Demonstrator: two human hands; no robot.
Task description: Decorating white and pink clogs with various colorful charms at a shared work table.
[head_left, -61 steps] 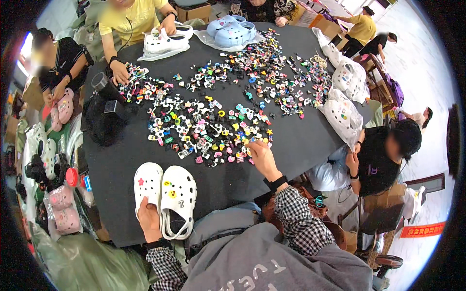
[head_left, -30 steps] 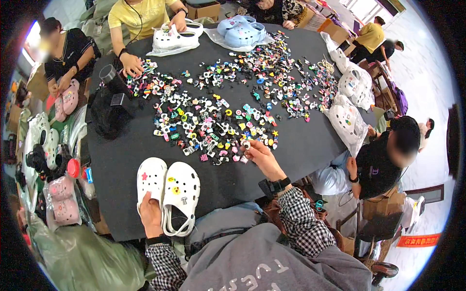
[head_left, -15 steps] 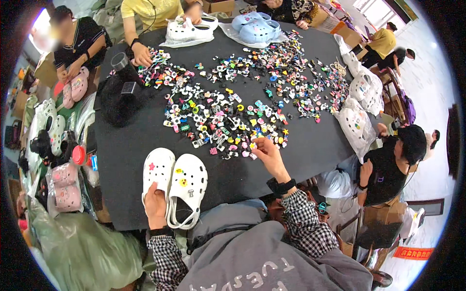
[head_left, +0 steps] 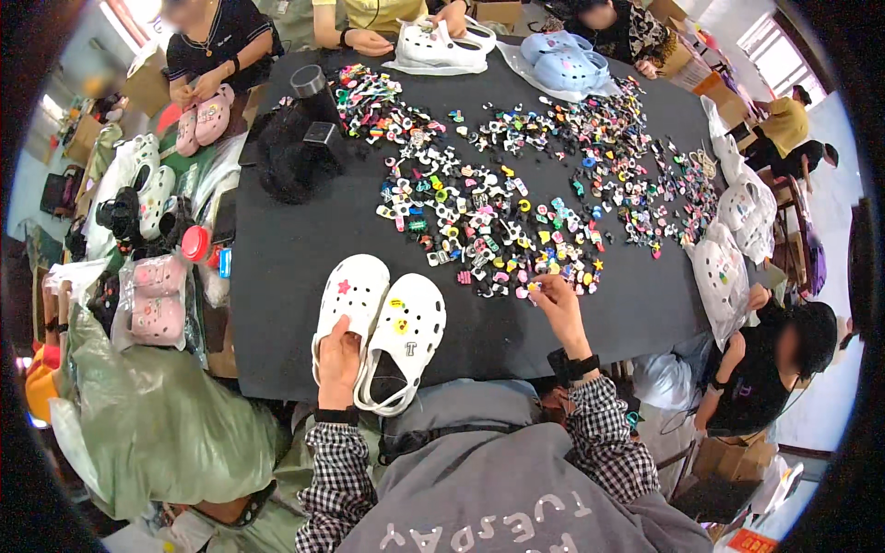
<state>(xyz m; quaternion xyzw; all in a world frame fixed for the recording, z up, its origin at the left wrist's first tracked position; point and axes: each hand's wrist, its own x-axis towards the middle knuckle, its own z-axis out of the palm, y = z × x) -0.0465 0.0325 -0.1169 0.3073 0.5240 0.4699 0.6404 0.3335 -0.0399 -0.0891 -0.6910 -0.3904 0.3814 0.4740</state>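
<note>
A pair of white clogs with round holes is held over the table's near side, and my left hand is closed on the left clog. That clog bears a pink star charm; the right one has two yellow charms and a dark letter charm. My right hand pinches a small yellow and white charm between thumb and fingertips, at the near edge of a wide spread of colourful shoe charms.
On the black table stand a dark cylinder with a grey top, bagged white clogs and blue clogs. More bagged white clogs line the right edge. Pink clogs lie at left. Other people sit around the table.
The whole view has shifted, so the table sits further right. My left hand still holds the clogs, and my right hand keeps its pinch at the charms' near edge.
</note>
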